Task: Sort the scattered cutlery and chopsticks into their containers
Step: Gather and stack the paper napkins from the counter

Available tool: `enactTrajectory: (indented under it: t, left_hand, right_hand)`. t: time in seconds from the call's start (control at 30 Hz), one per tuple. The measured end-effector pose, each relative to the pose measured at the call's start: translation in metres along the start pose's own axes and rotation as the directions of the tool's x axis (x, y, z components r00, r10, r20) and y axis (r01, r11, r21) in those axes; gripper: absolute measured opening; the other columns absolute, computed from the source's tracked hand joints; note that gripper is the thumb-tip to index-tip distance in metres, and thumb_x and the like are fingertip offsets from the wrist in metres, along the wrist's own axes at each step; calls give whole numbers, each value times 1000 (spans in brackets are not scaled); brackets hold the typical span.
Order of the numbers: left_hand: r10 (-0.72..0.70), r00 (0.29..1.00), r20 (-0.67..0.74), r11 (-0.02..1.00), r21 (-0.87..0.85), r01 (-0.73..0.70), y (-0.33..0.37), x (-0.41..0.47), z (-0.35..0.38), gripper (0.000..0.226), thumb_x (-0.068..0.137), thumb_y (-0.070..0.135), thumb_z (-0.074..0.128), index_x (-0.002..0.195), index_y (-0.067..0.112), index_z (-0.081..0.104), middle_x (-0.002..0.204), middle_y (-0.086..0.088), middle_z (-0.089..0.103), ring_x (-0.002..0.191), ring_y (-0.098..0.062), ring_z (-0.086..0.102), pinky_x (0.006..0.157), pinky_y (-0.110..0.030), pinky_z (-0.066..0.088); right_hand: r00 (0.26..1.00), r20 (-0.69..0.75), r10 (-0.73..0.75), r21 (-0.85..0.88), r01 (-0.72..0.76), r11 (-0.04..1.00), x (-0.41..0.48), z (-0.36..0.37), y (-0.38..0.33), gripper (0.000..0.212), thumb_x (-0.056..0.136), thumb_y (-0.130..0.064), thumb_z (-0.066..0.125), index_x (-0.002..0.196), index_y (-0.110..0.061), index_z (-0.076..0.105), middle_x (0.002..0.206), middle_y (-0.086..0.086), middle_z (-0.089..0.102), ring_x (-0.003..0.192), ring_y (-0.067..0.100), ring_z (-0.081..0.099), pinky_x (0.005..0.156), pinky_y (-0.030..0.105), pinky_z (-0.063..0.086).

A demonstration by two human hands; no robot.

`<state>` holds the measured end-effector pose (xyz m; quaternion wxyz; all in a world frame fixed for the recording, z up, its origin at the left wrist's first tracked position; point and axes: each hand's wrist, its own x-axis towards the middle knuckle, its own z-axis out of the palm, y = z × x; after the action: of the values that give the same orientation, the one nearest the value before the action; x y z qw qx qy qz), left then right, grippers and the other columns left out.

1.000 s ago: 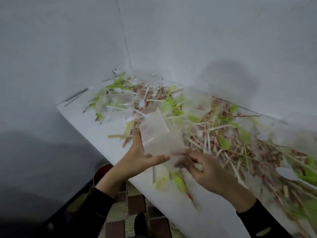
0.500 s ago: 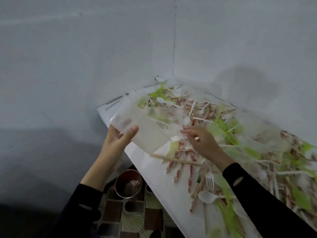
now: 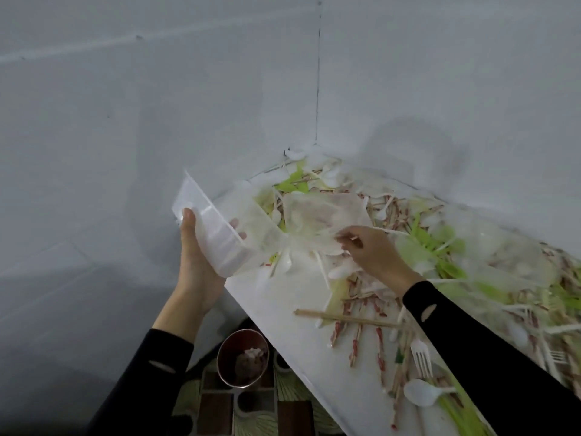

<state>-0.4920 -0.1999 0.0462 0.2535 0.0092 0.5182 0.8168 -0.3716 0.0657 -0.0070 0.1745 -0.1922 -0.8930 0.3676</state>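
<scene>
Bare left hand (image 3: pixel 195 262) at the left, bare right hand (image 3: pixel 374 256) at the right, black long left sleeve (image 3: pixel 157 372) ending at the wrist, matching black right sleeve (image 3: pixel 471 341), small oval slit (image 3: pixel 429 311) near each cuff, plain close-fitting fabric

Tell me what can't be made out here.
In the head view:
Whether the right hand pinches anything: too small and blurred.
Contents of the round metal cup on the floor: dim and blurred.
The far heap of white cutlery and chopsticks: blurred, and cut off by the right edge.
</scene>
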Motion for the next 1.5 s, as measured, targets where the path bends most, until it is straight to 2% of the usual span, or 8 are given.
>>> enactTrajectory:
  t: [0.23,0.47,0.63,0.73,0.83,1.07,1.33,1.5]
  left_hand:
    - [-134,985,113,990,-22,137,-21,35,32,89,77,85,41,127,14,59,112,-5,69,102,-26,63,80,-39,46]
    - [-452,719,528,884,161,438,-47,35,103,56,95,59,38,101,15,73,102,-9,68,92,-28,67,85,-40,53]
    - [-481,588,650,848,176,499,-71,42,129,51,98,54,41,128,18,61,118,-11,61,108,-30,57,101,-50,40]
    - [-535,506,677,794,198,575,-86,41,145,66,96,62,39,143,16,49,126,-12,58,112,-33,56,95,-49,44]
    - [-569,486,663,768,218,602,-99,46,155,74,94,67,34,144,13,47,137,-15,52,122,-38,49,104,-53,33]
    - [-568,560,603,779,174,603,-115,59,172,79,90,68,41,145,12,45,140,-20,51,130,-41,45,110,-55,32]
    - [-322,737,594,947,191,259,-112,65,207,54,99,57,35,103,14,67,96,-9,70,89,-25,67,86,-40,51]
    - [-319,711,627,940,302,156,-120,71,225,49,102,56,27,123,26,59,111,-1,73,99,-15,71,71,-30,59]
  right_hand:
    - [920,-388,53,338,88,937,-26,-74,-21,19,93,-11,65,92,-30,63,106,-2,65,83,-2,65,75,14,49]
    - [991,-108,-76,250,101,963,-47,-100,-27,29,91,4,59,88,-21,72,140,-10,49,124,1,52,101,18,43]
    - [999,-26,-42,102,44,994,-64,-112,-15,34,96,3,54,84,-24,72,152,-9,38,136,-7,34,107,10,28]
    - [994,-49,95,298,-77,952,-73,-119,-3,32,91,7,59,105,-19,70,152,-9,35,127,-15,40,104,16,37]
    - [971,-175,166,315,-105,943,-85,-124,12,52,93,8,55,122,-34,62,153,-1,38,136,12,43,108,34,40]
    - [905,108,412,892,-271,361,-92,-135,10,42,99,-29,34,117,-17,70,115,7,70,96,30,68,80,43,58]
    - [817,-192,544,664,-300,685,-62,-136,36,25,91,-6,66,109,-22,71,120,-1,68,94,19,71,71,30,59]
    - [837,-278,472,417,-337,844,-36,-126,47,57,91,-13,66,141,-23,40,111,-1,57,66,9,54,58,20,48]
